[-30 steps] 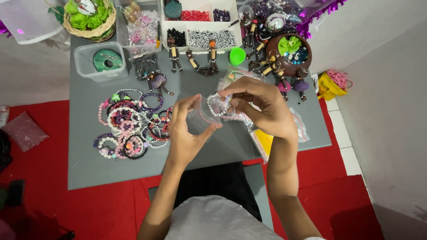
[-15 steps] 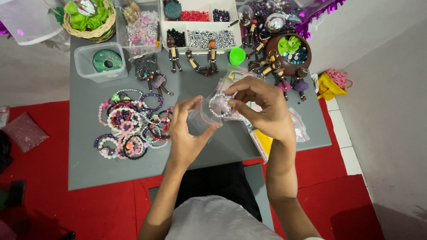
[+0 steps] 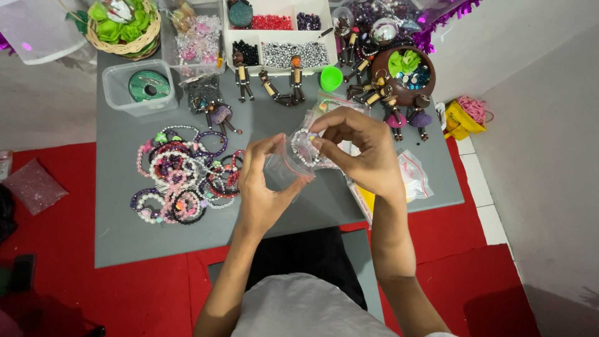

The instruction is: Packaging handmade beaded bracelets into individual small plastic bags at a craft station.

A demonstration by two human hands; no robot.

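Beaded bracelet meets small clear bag above a crowded craft counter

The left hand [image 3: 265,190] pinches the small clear plastic bag [image 3: 286,167] by its mouth, fingers closed on the film, while the right hand [image 3: 359,150] grips a white beaded bracelet [image 3: 304,147] at the bag's opening, both held above the grey counter [image 3: 125,237]. The bag looks feather-light, limp and slippery, best held at its stiffer top edge; the bracelet seems light and floppy, its string probably the weak point, so a hold on the beads suits it. A heap of bracelets [image 3: 181,178] lies to the left, a bead tray [image 3: 281,34] beyond.
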